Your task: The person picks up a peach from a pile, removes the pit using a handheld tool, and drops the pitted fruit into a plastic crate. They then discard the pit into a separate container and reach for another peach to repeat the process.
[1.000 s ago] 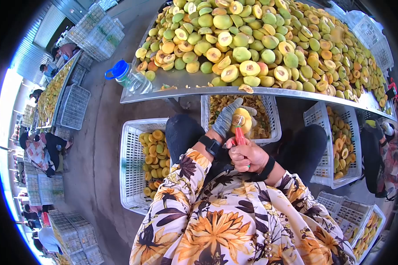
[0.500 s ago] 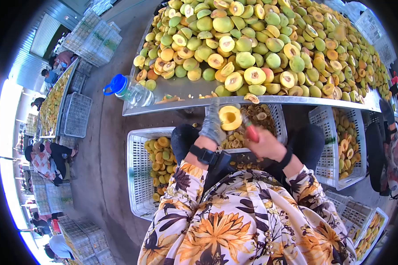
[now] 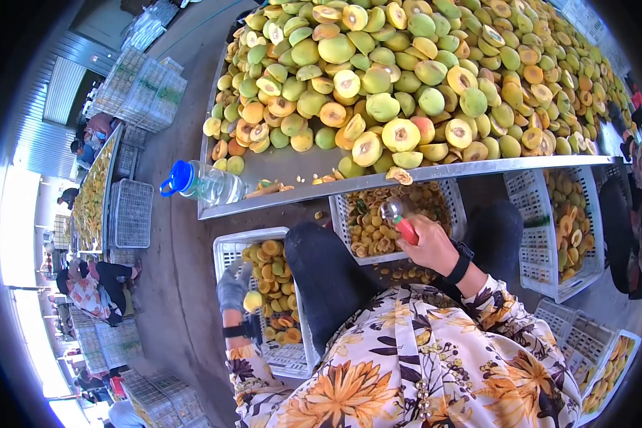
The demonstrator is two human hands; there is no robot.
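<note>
My left hand (image 3: 233, 287), in a grey glove, is over the left edge of a white crate (image 3: 255, 239) of fruit halves. A pale yellow fruit piece (image 3: 252, 302) shows at its palm side; blur hides how the fingers meet it. My right hand (image 3: 429, 246) is closed around the red handle (image 3: 407, 230) of a tool with a round metal end. That tool is above the middle crate (image 3: 458, 207), which holds scraps and fruit pieces. Halved green and yellow fruit (image 3: 382, 107) is heaped on the metal table (image 3: 406, 173) in front.
A water bottle (image 3: 210, 183) with a blue cap lies on the table's left corner. To the right stands another crate (image 3: 524, 242) of fruit. Stacked crates (image 3: 139, 89) and a second fruit table (image 3: 93, 185) are at the left, with people beside it.
My left hand has moved from the middle crate's near side to the left crate. The halved fruit is no longer beside the tool. My right hand still grips the handle, slightly lower.
</note>
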